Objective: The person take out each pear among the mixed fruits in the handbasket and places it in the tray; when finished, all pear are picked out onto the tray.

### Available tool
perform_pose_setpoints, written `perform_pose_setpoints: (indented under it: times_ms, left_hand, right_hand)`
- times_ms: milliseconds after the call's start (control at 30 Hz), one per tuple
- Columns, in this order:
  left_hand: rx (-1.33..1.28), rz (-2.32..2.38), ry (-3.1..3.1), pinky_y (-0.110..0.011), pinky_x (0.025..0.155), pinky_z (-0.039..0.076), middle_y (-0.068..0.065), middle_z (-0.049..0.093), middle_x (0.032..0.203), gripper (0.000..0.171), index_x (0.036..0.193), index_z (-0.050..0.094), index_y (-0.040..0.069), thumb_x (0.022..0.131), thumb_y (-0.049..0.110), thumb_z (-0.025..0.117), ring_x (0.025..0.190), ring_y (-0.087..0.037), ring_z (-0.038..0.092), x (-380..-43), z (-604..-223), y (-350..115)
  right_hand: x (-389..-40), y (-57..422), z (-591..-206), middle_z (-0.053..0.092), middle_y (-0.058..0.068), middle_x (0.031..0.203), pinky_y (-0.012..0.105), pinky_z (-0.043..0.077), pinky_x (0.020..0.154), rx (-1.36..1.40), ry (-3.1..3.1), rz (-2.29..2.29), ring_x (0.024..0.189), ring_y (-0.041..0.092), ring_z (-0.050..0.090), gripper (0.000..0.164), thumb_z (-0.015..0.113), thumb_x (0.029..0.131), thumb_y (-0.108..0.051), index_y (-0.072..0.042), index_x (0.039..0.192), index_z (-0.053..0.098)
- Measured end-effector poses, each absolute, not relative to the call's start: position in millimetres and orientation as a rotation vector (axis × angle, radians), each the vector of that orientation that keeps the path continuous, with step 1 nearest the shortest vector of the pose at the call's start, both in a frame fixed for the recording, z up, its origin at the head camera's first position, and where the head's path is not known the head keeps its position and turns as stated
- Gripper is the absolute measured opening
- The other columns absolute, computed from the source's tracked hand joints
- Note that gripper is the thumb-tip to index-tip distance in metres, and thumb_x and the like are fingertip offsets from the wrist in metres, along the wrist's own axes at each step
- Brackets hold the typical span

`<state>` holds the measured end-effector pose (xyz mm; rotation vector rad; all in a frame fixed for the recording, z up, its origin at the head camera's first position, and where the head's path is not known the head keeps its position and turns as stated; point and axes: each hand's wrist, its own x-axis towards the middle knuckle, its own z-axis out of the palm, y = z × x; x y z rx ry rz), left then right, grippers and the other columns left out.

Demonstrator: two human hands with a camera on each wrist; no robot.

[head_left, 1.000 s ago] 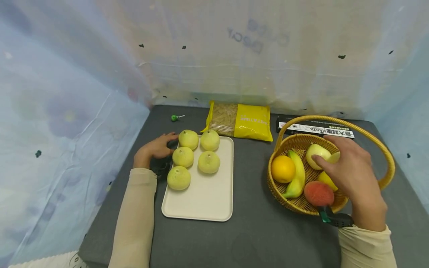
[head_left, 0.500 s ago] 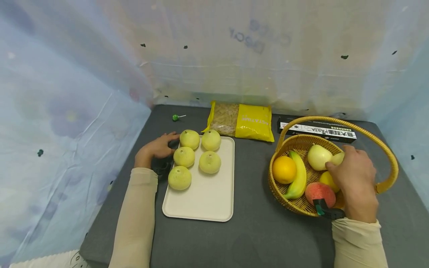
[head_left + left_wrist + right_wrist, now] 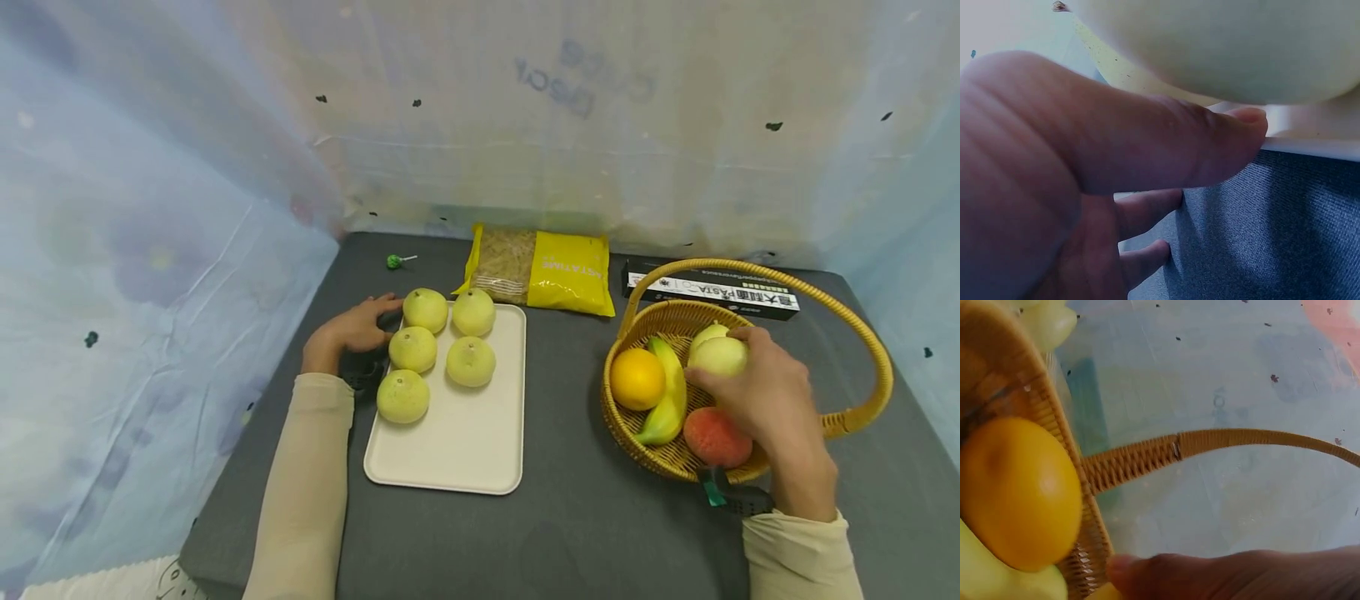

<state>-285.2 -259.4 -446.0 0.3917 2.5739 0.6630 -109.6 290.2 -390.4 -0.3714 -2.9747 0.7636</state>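
My right hand (image 3: 765,392) reaches into the wicker basket (image 3: 622,435) and grips a pale yellow-green pear (image 3: 718,357), lifted slightly in front of another pear (image 3: 705,333). An orange (image 3: 637,379), a banana (image 3: 667,408) and a peach (image 3: 717,437) lie in the basket too. In the right wrist view, the thumb shows beside the orange (image 3: 1022,494), but the held pear is out of sight. My left hand (image 3: 351,331) rests at the left edge of the white tray (image 3: 472,450), fingers loosely extended. Its thumb (image 3: 1210,144) lies by the tray rim under a pear (image 3: 1229,50).
Several pears, such as one at the front (image 3: 403,397), sit on the tray. Behind stand a yellow pasta bag (image 3: 570,271), a dark pasta box (image 3: 712,287) and a green lollipop (image 3: 394,262). The basket's tall handle (image 3: 862,333) arches beside the right hand.
The right hand moved down into the basket, took hold of a pear at the right and brought it a little left and up. The left hand stays in place.
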Motion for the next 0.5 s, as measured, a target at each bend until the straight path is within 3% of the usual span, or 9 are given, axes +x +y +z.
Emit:
perform_pose_setpoints:
  times_ms: [200, 367, 500]
  left_hand:
    - [0.388, 0.665, 2.566, -0.078, 0.130, 0.010, -0.023, 0.013, 0.183, 0.075, 0.173, 0.034, 0.011, 0.105, 0.013, 0.064, 0.167, -0.056, 0.001, -285, -446, -259]
    - [0.384, 0.667, 2.569, -0.078, 0.131, 0.010, -0.022, 0.013, 0.183, 0.075, 0.173, 0.034, 0.011, 0.105, 0.014, 0.065, 0.167, -0.056, 0.001, -285, -447, -259]
    - [0.385, 0.665, 2.568, -0.078, 0.131, 0.010, -0.022, 0.012, 0.184, 0.074, 0.174, 0.034, 0.011, 0.105, 0.013, 0.064, 0.167, -0.056, 0.000, -286, -446, -260]
  right_hand:
    - [-111, 285, -405, 0.063, 0.038, 0.132, 0.063, 0.052, 0.080, -0.167, -2.989, 0.718, 0.106, 0.054, 0.061, 0.082, 0.086, 0.094, -0.044, 0.005, 0.151, 0.053]
    - [-107, 287, -408, 0.056, 0.042, 0.140, 0.068, 0.052, 0.084, -0.144, -3.004, 0.726, 0.111, 0.058, 0.059, 0.092, 0.085, 0.095, -0.038, 0.007, 0.161, 0.040]
    - [-97, 288, -411, 0.055, 0.041, 0.145, 0.064, 0.053, 0.081, -0.190, -2.981, 0.764, 0.110, 0.056, 0.059, 0.096, 0.084, 0.096, -0.041, 0.006, 0.164, 0.035]
